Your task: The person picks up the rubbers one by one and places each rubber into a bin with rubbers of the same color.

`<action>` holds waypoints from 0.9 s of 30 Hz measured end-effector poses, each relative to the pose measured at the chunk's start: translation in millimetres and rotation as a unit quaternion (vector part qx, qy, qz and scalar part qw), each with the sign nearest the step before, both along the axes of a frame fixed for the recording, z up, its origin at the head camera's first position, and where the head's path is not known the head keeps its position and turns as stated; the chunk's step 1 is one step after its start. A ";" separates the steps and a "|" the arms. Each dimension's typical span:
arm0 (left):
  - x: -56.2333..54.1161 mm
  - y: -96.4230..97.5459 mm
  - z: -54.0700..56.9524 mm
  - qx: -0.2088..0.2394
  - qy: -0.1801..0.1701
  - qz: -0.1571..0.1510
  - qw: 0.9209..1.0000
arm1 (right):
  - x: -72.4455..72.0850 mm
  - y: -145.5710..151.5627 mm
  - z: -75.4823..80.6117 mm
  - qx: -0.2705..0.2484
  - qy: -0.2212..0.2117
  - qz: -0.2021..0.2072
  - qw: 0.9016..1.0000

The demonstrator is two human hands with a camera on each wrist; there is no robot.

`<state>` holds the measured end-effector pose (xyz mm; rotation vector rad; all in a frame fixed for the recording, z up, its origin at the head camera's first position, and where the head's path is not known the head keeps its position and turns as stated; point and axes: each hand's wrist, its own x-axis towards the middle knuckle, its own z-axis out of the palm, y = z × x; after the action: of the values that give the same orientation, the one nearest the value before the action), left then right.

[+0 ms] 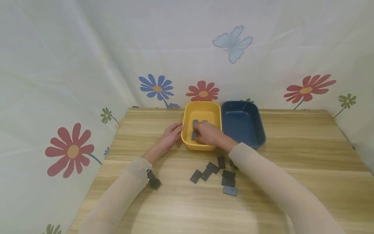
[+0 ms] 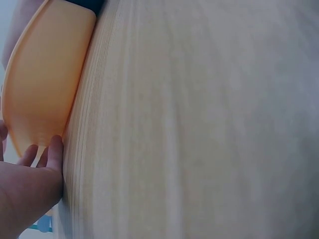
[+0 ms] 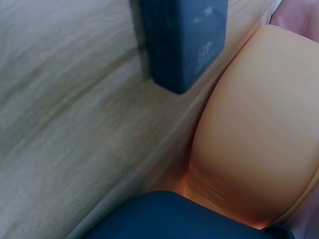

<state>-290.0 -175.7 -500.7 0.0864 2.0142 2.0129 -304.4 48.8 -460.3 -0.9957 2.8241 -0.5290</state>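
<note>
My right hand [image 1: 208,132] reaches down inside the yellow bin [image 1: 201,147], its fingers bent and thumb and fingertips pinching a dark grey rectangular block [image 1: 194,135]. Another grey block [image 1: 195,122] lies just beyond those fingers on the bin floor, and part of a third shows behind the knuckles. The left hand [image 1: 171,135] rests against the bin's left side; in the left wrist view its extended fingers [image 2: 56,152] touch the outer wall. The right wrist view does not show the right hand, only the bin's outside and a dark block [image 3: 187,45] with pale print.
A dark blue bin [image 1: 242,126] stands right beside the yellow one. Several dark blocks [image 1: 228,175] lie scattered on the wooden table [image 1: 163,208] in front, one lighter grey block [image 1: 230,190] nearest me. A flowered cloth [image 1: 181,48] hangs behind.
</note>
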 end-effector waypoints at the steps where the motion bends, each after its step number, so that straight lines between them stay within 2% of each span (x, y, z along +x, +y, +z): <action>1: 0.1 0.2 0.0 0.000 0.000 0.001 1.000 | 0.1 0.1 -0.1 0.002 0.001 0.000 1.000; 14: -0.3 0.6 0.5 -0.001 -0.001 0.003 1.000 | 1.6 0.5 6.2 0.001 -0.025 -0.004 1.000; 21: -1.2 1.4 0.8 0.000 -0.004 0.008 1.000 | -3.4 1.5 4.9 0.002 -0.019 0.021 1.000; 27: -0.3 1.1 1.6 0.005 -0.006 0.007 1.000 | -1.9 2.7 17.6 0.017 -0.044 0.037 0.998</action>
<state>-290.3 -174.6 -499.1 0.0635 2.0029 2.0276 -306.4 51.6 -442.8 -1.0393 2.6976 -0.5036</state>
